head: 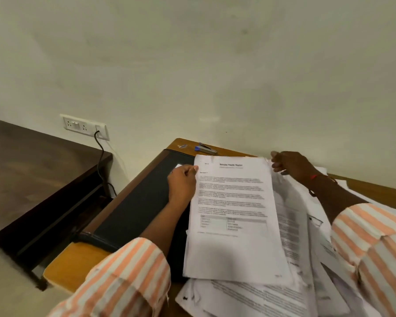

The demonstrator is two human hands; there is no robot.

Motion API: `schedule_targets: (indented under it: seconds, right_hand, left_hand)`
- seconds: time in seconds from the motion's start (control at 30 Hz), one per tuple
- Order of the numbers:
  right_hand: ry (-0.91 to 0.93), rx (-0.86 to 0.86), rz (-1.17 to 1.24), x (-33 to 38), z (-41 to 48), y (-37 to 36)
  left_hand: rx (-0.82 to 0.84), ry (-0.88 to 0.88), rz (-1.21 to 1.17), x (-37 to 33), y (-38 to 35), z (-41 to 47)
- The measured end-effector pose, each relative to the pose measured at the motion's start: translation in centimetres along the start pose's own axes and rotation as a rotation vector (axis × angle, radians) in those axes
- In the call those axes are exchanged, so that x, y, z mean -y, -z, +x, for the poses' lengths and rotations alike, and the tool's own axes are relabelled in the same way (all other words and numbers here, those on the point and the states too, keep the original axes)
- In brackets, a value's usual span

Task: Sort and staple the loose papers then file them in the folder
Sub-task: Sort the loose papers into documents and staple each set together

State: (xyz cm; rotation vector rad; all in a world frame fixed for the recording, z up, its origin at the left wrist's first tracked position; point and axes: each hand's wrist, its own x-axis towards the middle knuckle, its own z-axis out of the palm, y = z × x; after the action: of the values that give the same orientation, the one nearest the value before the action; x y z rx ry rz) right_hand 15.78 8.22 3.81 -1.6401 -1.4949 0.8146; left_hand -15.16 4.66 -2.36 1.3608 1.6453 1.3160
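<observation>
One view, from the head. Hidden or unclear: print on the top sheet (233,213) is blurred past its heading; whether it is one page or several cannot be told. It covers the right part of the black folder (142,202), which lies flat on the desk (78,259). The loose papers (295,236) overlap under and to the right of the sheet, run out of frame and are too many to count. A small object (182,146) beside the stapler (206,149) is too blurred to identify.

Counted: two hands, one folder, one stapler at the desk's far edge.

The left hand (183,181), fingers curled, pinches the sheet's top left corner. The right hand (290,165) sits at the top right corner with bent fingers; whether it grips cannot be told.
</observation>
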Motion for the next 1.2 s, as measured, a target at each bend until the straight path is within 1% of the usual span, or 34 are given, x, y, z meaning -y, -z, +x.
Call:
schedule_targets:
  seconds: [0.07, 0.17, 0.23, 0.27, 0.3, 0.33, 0.37, 0.4, 0.43, 0.47, 0.5, 0.53, 0.57, 0.63, 0.7, 0.77, 0.83, 0.93, 1.0, 1.1, 1.2]
  right_hand:
    - [-0.109, 0.105, 0.179, -0.1, -4.0, 1.1]
    - [-0.192, 0.327, 0.438, -1.2, -9.6, 0.9]
    - [-0.202, 0.422, 0.439, -2.4, -12.2, 0.2]
    - [-0.169, 0.414, 0.430, -2.8, -13.4, -0.3]
    - [-0.120, 0.358, 0.455, -3.4, -14.1, -0.9]
    - [-0.072, 0.283, 0.513, -3.7, -14.8, -1.5]
    - [-0.041, 0.197, 0.582, -4.1, -15.4, -2.0]
    - [-0.022, 0.116, 0.649, -4.3, -16.0, -2.5]
    - [-0.015, 0.041, 0.675, -4.5, -16.4, -2.7]
    - [-0.014, -0.027, 0.655, -4.1, -17.1, -2.8]
    - [0.005, -0.085, 0.603, -3.5, -17.7, -2.7]
    - [0.031, -0.126, 0.541, -2.9, -17.9, -2.6]
    - [0.059, -0.156, 0.487, -2.2, -18.2, -2.3]
    - [0.131, -0.226, 0.433, -0.3, -18.7, -1.5]
    - [0.183, -0.313, 0.428, 1.7, -19.2, -0.4]
    - [0.196, -0.352, 0.468, 2.6, -20.0, 0.2]
    - [0.152, -0.362, 0.472, 1.8, -20.9, -0.2]
    - [0.054, -0.316, 0.327, -1.5, -22.5, -1.9]
    - [0.017, -0.299, 0.279, -2.9, -23.4, -3.1]
    - [0.003, -0.322, 0.280, -2.4, -23.4, -3.9]
    - [0.026, -0.256, 0.308, 0.2, -21.9, -4.4]
  left_hand:
    - [0.003, 0.022, -0.061, -0.7, -0.6, -0.1]
    - [0.019, -0.017, -0.136, -2.3, -1.4, -0.8]
    - [0.006, 0.011, -0.194, -3.4, -1.8, -1.3]
    - [0.009, 0.042, -0.237, -3.8, -1.7, -1.8]
    - [0.037, 0.094, -0.308, -4.2, -1.5, -2.3]
    - [0.109, 0.171, -0.403, -4.6, -1.1, -2.9]
    - [0.219, 0.258, -0.493, -4.9, -0.8, -3.8]
    - [0.348, 0.315, -0.528, -4.9, -0.4, -4.3]
    - [0.481, 0.327, -0.502, -4.8, 0.0, -5.1]
    - [0.579, 0.317, -0.426, -4.6, 0.2, -5.9]
    - [0.646, 0.278, -0.352, -4.7, 0.4, -6.9]
    - [0.664, 0.222, -0.314, -4.6, 0.2, -7.4]
    - [0.638, 0.152, -0.332, -4.8, -0.2, -7.9]
    - [0.490, 0.009, -0.454, -5.7, -1.1, -8.9]
    - [0.335, -0.074, -0.571, -7.4, -1.6, -10.1]
    - [0.257, -0.163, -0.607, -8.5, -1.9, -11.4]
    - [0.282, -0.195, -0.577, -7.7, -2.5, -12.4]
    - [0.375, -0.145, -0.469, -4.0, -3.2, -13.9]
    - [0.418, -0.096, -0.429, -2.0, -3.2, -14.5]
    - [0.344, -0.117, -0.351, -2.5, -2.3, -13.9]
    - [0.239, -0.177, -0.231, -4.7, 0.1, -11.5]
